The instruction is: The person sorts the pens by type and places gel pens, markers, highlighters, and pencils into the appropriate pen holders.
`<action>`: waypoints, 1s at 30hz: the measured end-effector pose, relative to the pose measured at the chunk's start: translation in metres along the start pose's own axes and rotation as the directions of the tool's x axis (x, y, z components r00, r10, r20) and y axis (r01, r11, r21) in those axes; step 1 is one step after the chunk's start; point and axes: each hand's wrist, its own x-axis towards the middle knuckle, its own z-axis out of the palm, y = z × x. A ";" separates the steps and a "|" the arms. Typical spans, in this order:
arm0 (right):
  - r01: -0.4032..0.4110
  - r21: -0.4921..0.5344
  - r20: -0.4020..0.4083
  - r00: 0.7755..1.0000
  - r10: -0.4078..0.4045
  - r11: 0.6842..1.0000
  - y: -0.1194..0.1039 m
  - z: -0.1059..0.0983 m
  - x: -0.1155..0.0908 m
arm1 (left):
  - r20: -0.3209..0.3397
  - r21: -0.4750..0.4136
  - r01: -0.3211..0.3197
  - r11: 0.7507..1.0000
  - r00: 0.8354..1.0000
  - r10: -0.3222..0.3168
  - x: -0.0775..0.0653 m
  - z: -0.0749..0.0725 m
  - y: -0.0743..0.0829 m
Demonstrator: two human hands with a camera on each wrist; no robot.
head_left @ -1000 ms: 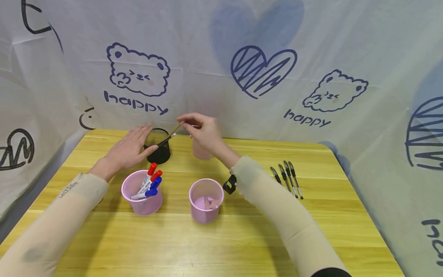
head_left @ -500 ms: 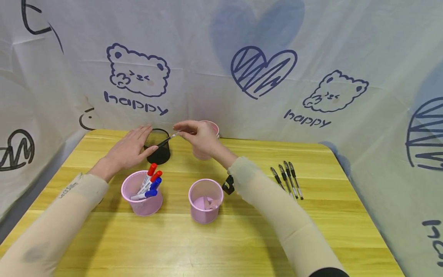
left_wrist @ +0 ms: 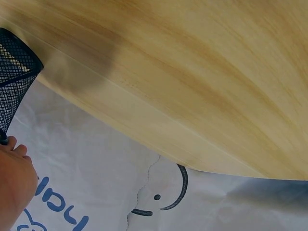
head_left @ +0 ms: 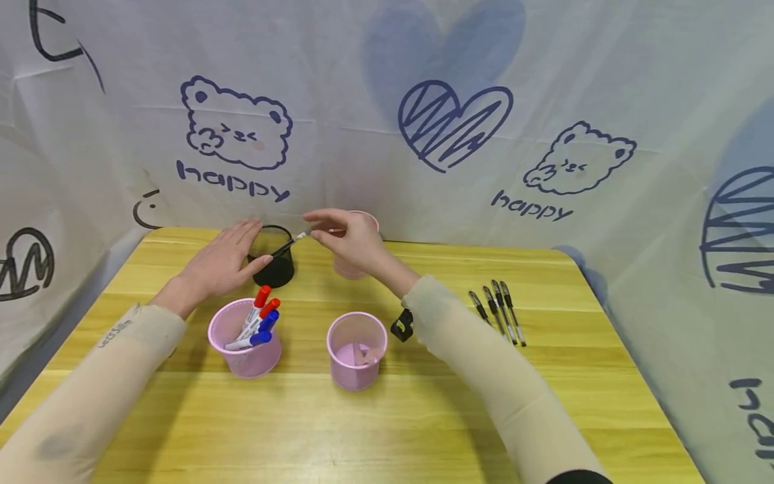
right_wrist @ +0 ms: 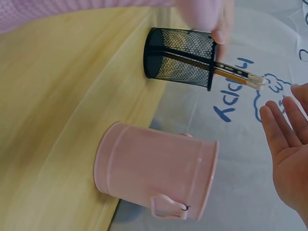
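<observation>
L grip holds the mesh cup by its rim, left of ctr in head view, pens leaning inside. R grip is released, fingers nr pen tips, partly blocking pink bucket.

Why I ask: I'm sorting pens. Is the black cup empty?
No, the right wrist view shows a pen poking out of the black cup.

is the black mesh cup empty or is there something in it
Not empty: the right wrist view shows slim pen-like sticks through the wall of the black mesh cup, poking out past its rim.
</observation>
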 end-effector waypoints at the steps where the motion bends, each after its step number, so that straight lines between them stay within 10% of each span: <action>1: 0.006 0.001 -0.009 1.000 -0.006 1.000 -0.001 -0.001 -0.001 | 0.001 0.000 0.000 1.000 1.000 0.000 0.000 0.000 0.000; 30: 0.086 0.146 -0.255 0.966 -0.047 0.985 0.014 -0.066 -0.064 | -0.016 -0.012 -0.010 1.000 1.000 0.010 -0.002 0.002 0.000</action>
